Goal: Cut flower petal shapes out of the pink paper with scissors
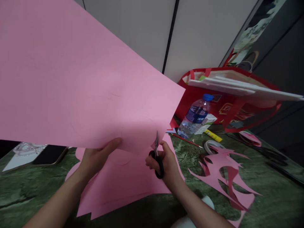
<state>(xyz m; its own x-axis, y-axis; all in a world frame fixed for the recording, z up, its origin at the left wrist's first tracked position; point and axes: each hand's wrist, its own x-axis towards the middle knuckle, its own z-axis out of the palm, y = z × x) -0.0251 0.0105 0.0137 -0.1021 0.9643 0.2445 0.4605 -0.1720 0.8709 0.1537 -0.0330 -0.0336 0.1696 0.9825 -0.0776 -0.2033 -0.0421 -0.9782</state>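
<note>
Above the table (19,193), your left hand (101,155) pinches the big pink paper (90,76) by its near edge, maybe so it won't flop. Your right hand (168,163) holds the scissors (156,151) there, farther right. Scraps (232,177) lie right, perhaps out of your way.

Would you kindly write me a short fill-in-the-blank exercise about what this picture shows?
1. The right hand holds a pair of ____.
2. The left hand grips a large sheet whose colour is ____.
3. The bottle has a cap coloured ____.
4. The colour of the bag behind the bottle is mainly ____.

Missing words: scissors; pink; blue; red.
</note>
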